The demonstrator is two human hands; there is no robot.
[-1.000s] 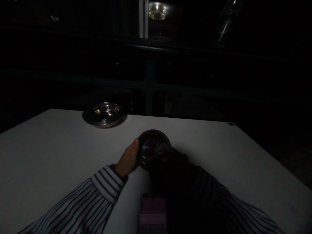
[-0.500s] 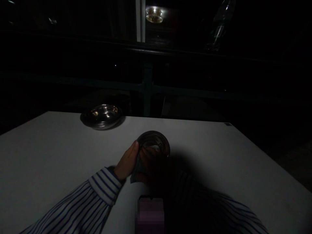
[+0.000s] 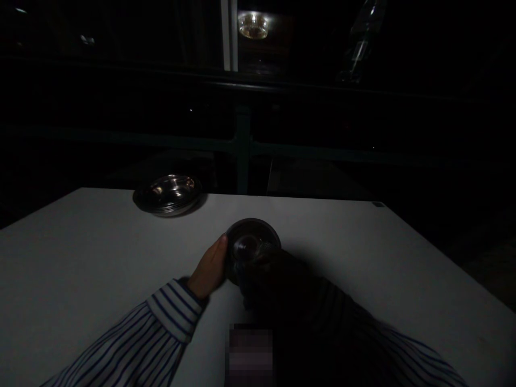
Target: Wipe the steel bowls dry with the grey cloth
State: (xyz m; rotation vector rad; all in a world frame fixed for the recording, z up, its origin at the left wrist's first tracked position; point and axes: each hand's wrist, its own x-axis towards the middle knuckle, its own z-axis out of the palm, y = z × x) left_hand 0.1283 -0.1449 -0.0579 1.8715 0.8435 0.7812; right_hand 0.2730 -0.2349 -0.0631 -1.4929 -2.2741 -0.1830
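The scene is very dark. My left hand (image 3: 208,267) grips the left side of a small metal bowl (image 3: 253,240) tilted up on the white table (image 3: 80,258), thumb on the rim. My right hand (image 3: 264,269) is in deep shadow at the bowl's lower right, pressed into or against the bowl; its fingers look closed on a dark cloth, but I cannot make that out for sure. Both sleeves are white with blue stripes.
A stack of shiny metal bowls (image 3: 169,194) stands near the table's far edge at the left. Beyond the table runs a dark railing (image 3: 244,145). A ceiling lamp (image 3: 253,25) glows at the top.
My right hand has shifted inside the bowl; half a second ago a grey cloth showed at the bowl's left edge, now it is hidden in shadow. The left hand has stayed on the bowl.
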